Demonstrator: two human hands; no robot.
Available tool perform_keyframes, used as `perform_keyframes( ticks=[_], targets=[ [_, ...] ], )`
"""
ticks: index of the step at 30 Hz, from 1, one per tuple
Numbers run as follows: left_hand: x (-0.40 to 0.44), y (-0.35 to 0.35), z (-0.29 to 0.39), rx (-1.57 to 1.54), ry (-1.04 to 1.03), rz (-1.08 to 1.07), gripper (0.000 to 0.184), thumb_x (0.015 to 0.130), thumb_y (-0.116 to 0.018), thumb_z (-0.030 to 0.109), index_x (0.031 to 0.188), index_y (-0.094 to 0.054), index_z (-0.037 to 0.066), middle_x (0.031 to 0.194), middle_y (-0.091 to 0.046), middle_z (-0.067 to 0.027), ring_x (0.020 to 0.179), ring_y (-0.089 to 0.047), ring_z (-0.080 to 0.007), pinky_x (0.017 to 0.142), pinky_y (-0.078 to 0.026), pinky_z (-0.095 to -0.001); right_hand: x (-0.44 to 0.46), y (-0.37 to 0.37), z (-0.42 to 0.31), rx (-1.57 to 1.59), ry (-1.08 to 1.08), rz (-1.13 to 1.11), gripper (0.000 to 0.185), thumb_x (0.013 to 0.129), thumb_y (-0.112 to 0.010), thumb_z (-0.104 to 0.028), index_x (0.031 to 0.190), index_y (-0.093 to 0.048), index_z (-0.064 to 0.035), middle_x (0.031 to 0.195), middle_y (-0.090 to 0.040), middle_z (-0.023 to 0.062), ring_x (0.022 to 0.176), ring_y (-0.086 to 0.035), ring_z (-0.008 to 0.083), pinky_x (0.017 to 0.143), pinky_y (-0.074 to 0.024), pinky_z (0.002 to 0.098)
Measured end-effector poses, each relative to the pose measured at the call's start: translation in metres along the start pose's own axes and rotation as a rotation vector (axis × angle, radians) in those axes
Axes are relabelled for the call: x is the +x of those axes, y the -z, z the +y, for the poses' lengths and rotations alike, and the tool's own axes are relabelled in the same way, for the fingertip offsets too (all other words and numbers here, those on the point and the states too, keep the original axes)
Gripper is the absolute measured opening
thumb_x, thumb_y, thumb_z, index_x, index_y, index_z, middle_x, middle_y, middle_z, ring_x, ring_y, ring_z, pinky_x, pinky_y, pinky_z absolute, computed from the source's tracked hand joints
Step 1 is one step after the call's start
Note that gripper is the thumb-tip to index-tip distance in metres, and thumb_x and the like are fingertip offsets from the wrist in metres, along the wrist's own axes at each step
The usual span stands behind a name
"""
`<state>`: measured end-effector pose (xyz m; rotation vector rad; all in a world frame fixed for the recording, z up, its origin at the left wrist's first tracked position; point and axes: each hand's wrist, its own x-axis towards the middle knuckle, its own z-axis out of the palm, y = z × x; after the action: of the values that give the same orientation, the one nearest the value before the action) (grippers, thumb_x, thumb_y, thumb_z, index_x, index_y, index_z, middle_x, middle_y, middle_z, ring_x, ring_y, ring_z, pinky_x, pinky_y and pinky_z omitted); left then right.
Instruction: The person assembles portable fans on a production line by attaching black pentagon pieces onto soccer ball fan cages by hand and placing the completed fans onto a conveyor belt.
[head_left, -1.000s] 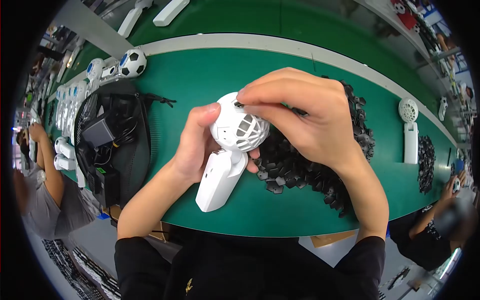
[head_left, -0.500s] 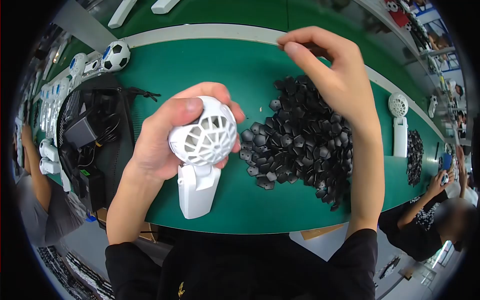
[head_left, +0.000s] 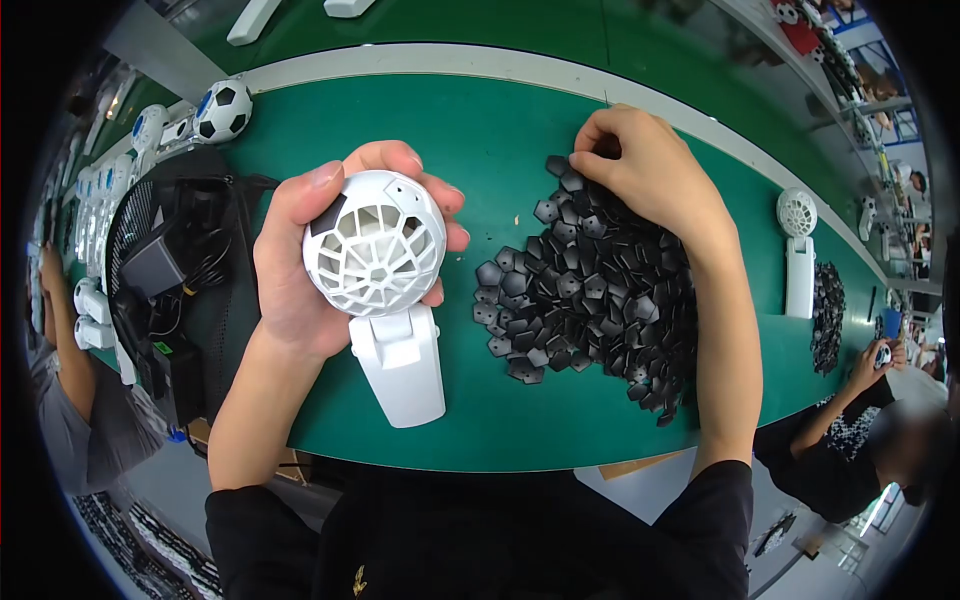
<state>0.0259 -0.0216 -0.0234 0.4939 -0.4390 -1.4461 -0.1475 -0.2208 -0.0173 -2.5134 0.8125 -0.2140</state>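
Note:
A white handheld fan with a round slatted head [head_left: 378,245] and a white handle is held up by my left hand [head_left: 295,250], whose fingers wrap round the back of the head. One black pentagon piece [head_left: 326,216] sits on the upper left of the head. To the right lies a heap of small black pentagon pieces [head_left: 590,290] on the green table. My right hand [head_left: 640,160] is at the far edge of the heap, thumb and index finger pinched together at a piece; what is between the fingertips is too small to make out.
At the left is a black mesh bag [head_left: 190,280] with chargers and cables. Ball-headed fans [head_left: 222,110] stand behind it. Another white fan [head_left: 798,250] and a smaller black heap [head_left: 828,320] lie at the right. Co-workers sit on both sides.
My right hand has left the fan and come down to the far edge of the heap. My left hand has turned the fan, so its slatted side and a black piece show.

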Motion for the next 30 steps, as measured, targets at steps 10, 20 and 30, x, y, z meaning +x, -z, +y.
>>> perform_keyframes(
  ticks=[10, 20, 30],
  targets=[
    [0.0, -0.003, 0.0, 0.03, -0.032, -0.041, 0.045, 0.086, -0.039, 0.038, 0.107, -0.049, 0.0, 0.101, -0.058, -0.0215, 0.088, -0.062, -0.0295, 0.058, -0.056, -0.0374, -0.003, 0.007, -0.001, -0.082, -0.114, 0.069, 0.022, 0.078, -0.059, -0.018, 0.084, -0.061, 0.0023, 0.074, -0.062, 0.0124, 0.068, -0.058, 0.024, 0.066, -0.045, 0.0325],
    [-0.001, -0.004, 0.0, 0.063, -0.043, -0.017, 0.046, 0.086, -0.039, 0.039, 0.107, -0.049, -0.001, 0.1, -0.059, -0.0229, 0.086, -0.062, -0.0301, 0.057, -0.056, -0.0367, -0.006, 0.0, -0.014, -0.11, -0.029, 0.037, 0.019, 0.074, -0.062, -0.015, 0.081, -0.058, 0.0027, 0.076, -0.061, 0.011, 0.071, -0.059, 0.0214, 0.067, -0.0455, 0.0299],
    [-0.004, -0.014, -0.001, 0.121, -0.095, 0.078, 0.048, 0.087, -0.038, 0.039, 0.112, -0.046, -0.001, 0.099, -0.058, -0.0203, 0.085, -0.062, -0.0295, 0.057, -0.056, -0.0361, -0.024, 0.001, -0.087, 0.548, 0.397, 0.164, 0.018, 0.08, -0.054, 0.002, 0.097, -0.061, -0.0009, 0.082, -0.058, 0.0034, 0.073, -0.055, 0.0088, 0.065, -0.0439, 0.021]
  ],
)
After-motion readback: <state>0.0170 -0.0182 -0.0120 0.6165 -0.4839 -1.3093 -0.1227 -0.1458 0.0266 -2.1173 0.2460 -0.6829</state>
